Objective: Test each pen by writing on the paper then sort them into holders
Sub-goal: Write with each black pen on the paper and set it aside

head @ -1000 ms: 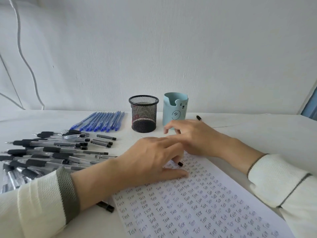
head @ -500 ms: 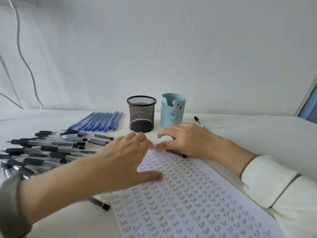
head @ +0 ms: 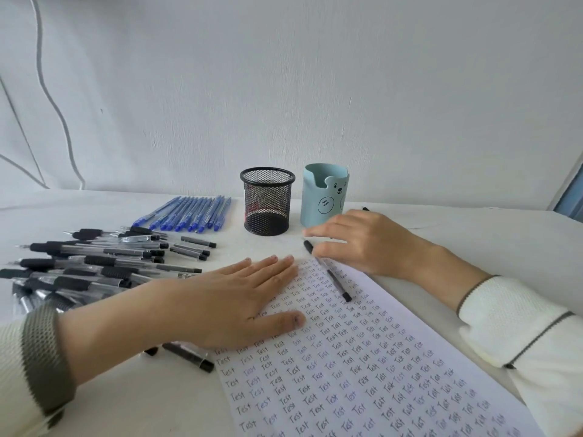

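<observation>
Pen point(head: 331, 277) lies flat & slanted across the paper's point(head: 394, 383) top corner, its far end poking off the sheet toward the 2 holders. R hand point(head: 369, 244) is on that far end, index above it & thumb below. The tips are blurred, so can't tell if they've pinched it or only touch it. L hand point(head: 233, 304) rests palm-down on the sheet's left edge, 4 fingers straight & together, thumb spread out to the side, holding nothing. It's prob there to pin the paper so it won't slide while the R hand works. The sheet is packed w/ rows of "Test", so this pen looks already tried & due for sorting. Mesh holder point(head: 267, 201) & bear holder point(head: 325, 195) stand side by side just beyond the R hand, a short reach away. The mesh 1 looks empty; can't see into the bear 1. Blue pens point(head: 189, 214) sit in a neat row left of the mesh holder. Black pens point(head: 94, 266) are heaped nearer on the left, close to the L hand for easy feeding. 1 more black pen point(head: 189, 356) lies beside the L wrist, just off the paper.
</observation>
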`<state>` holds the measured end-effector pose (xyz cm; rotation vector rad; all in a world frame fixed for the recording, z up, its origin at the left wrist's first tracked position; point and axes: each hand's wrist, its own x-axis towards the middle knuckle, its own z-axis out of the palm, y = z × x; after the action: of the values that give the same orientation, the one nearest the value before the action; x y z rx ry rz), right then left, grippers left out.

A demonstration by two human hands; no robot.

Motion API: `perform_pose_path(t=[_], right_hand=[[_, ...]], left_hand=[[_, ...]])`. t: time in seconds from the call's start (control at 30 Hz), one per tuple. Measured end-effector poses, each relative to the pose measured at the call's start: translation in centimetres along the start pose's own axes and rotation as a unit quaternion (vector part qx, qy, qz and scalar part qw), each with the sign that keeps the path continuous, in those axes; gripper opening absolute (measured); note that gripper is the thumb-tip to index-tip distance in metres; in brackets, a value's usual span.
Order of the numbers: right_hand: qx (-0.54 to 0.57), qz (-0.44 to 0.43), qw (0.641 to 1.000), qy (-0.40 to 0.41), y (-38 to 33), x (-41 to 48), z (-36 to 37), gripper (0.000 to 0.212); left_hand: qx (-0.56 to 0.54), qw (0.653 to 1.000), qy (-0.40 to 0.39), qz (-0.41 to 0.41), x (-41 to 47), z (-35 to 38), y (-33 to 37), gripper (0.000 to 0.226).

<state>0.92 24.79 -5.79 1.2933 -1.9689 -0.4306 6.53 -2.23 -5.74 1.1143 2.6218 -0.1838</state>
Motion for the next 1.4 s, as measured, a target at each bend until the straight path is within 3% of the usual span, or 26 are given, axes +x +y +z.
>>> perform_pose_path(t=[0.17,0.37,0.43,0.47,0.5,0.6,0.7,0.73,0.8,0.87,0.97,1.07,1.13,1.2,1.27,1.3,1.4], right_hand=[[0.037,-0.021,0.999,-0.022,-0.9,0.7,0.0,0.021],[0.034,0.017,0.999,-0.037,0.1,-0.6,0.1,0.017],[0.069,0.078,0.995,0.002,-0.2,-0.3,0.1,0.015],[0.125,0.148,0.981,0.029,-0.5,0.0,-0.1,0.014],[0.196,0.23,0.952,0.056,-0.8,0.4,-0.5,0.013],[0.405,0.41,0.808,0.123,-1.0,2.0,-1.6,0.018],[0.561,0.495,0.658,0.088,-0.3,3.4,-2.9,0.04],[0.597,0.496,0.629,0.059,-0.2,3.6,-3.2,0.052],[0.623,0.481,0.616,0.03,-0.4,3.8,-3.4,0.064],[0.629,0.493,0.598,0.055,-0.4,4.0,-3.6,0.063],[0.662,0.519,0.526,0.127,0.5,4.1,-4.3,0.052],[0.71,0.511,0.461,0.15,1.2,4.0,-4.6,0.066],[0.714,0.521,0.427,0.191,1.2,3.9,-4.1,0.051],[0.716,0.529,0.41,0.199,0.9,3.8,-3.4,0.043],[0.734,0.526,0.403,0.151,0.5,3.4,-2.7,0.051],[0.726,0.537,0.412,0.122,0.1,3.3,-2.3,0.054],[0.644,0.587,0.486,0.063,-0.8,3.1,-1.2,0.043]], left_hand=[[0.003,1.0,0.004,-0.007,0.2,0.1,-0.6,0.088],[0.002,1.0,0.009,-0.012,0.8,-0.4,-1.6,0.085],[0.002,1.0,0.022,-0.009,0.9,-0.2,-1.7,0.083],[0.003,0.999,0.031,-0.008,0.9,0.0,-1.7,0.082],[0.005,0.999,0.042,-0.007,1.0,0.1,-1.7,0.081],[0.011,0.997,0.071,-0.007,1.1,0.4,-1.6,0.079],[0.014,0.997,0.081,0.0,1.1,0.4,-1.5,0.073],[0.015,0.996,0.085,0.008,1.1,0.4,-1.4,0.069],[0.014,0.996,0.091,0.017,1.0,0.4,-1.3,0.061],[0.011,0.996,0.092,0.019,0.9,0.4,-1.3,0.058],[0.008,0.996,0.092,0.019,0.8,0.4,-1.3,0.058],[0.002,0.996,0.092,0.017,0.9,0.3,-1.4,0.058],[-0.001,0.996,0.088,0.014,1.0,0.2,-1.3,0.058],[-0.008,0.996,0.088,0.014,1.0,0.1,-1.3,0.058],[-0.011,0.996,0.087,0.016,0.9,0.0,-1.3,0.059],[-0.012,0.996,0.087,0.016,0.8,0.0,-1.3,0.06],[-0.012,0.996,0.087,0.019,0.7,-0.3,-1.4,0.062]])
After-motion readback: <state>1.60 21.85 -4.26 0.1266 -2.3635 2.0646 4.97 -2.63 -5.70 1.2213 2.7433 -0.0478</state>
